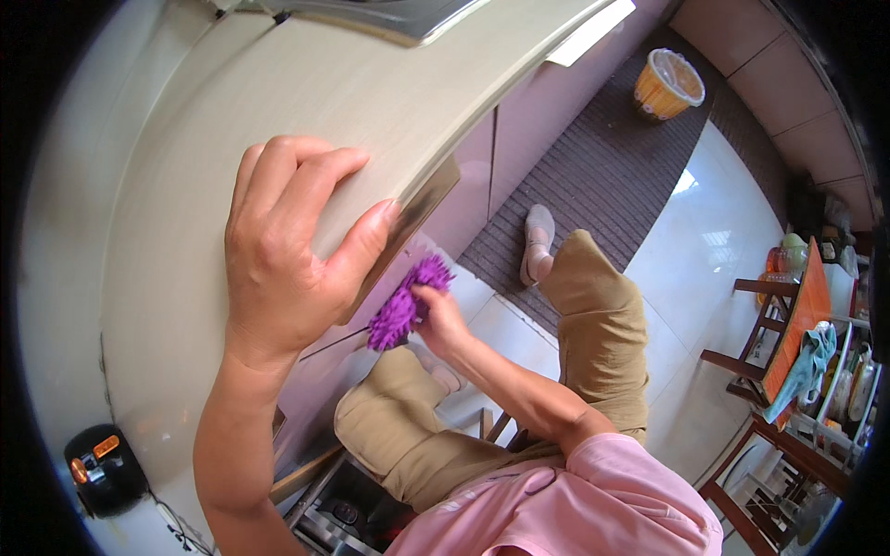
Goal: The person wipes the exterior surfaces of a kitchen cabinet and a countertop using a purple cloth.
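Observation:
My left hand [278,229] rests on the pale countertop [201,139]. Its fingers are apart and bent on the surface, with the thumb at the front edge. Lower down, my right hand [439,321] grips a purple chenille cleaning mitt or sponge [411,300]. The shaggy mitt is up against the glossy pinkish cabinet front [459,201], below a metallic handle strip [417,222]. My right fingers are partly hidden behind the mitt.
A stovetop [389,17] sits on the counter's far part. A black appliance [106,471] with a cord stands lower left. A lined yellow wastebasket [664,94] is on the ribbed dark mat [591,160]. Wooden stools [799,333], one bearing a teal cloth [806,365], stand at right.

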Available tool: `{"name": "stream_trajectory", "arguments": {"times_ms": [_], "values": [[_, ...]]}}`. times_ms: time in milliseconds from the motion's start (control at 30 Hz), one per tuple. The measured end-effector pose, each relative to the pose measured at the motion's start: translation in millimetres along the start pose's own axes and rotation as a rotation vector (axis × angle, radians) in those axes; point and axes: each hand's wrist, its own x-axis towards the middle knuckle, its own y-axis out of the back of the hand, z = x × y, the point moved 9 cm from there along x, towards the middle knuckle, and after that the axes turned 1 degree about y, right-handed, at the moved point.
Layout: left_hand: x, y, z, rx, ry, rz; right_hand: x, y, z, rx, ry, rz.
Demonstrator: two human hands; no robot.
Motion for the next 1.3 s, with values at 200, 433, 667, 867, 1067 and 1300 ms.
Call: {"name": "stream_trajectory", "arguments": {"times_ms": [200, 433, 667, 867, 1067, 1300], "values": [[2, -2, 1, -0.041, 0.005, 0.062, 3, -8, -199, 0.089, 0.660, 0.001], [3, -2, 2, -0.043, 0.059, 0.043, -10, -38, -248, -0.215, 1.025, 0.002], [3, -2, 2, -0.051, 0.069, 0.036, 50, 21, -220, -0.161, 0.596, 0.218], [1, -1, -2, -0.041, 0.054, 0.056, -42, -71, -266, -0.256, 0.895, 0.002], [3, -1, 4, -0.007, 0.036, 0.014, -86, -111, -292, -0.500, 1.141, -0.151], [2, 0, 2, -0.029, 0.062, 0.041, -18, -70, -348, -0.199, 0.833, -0.054]]}}
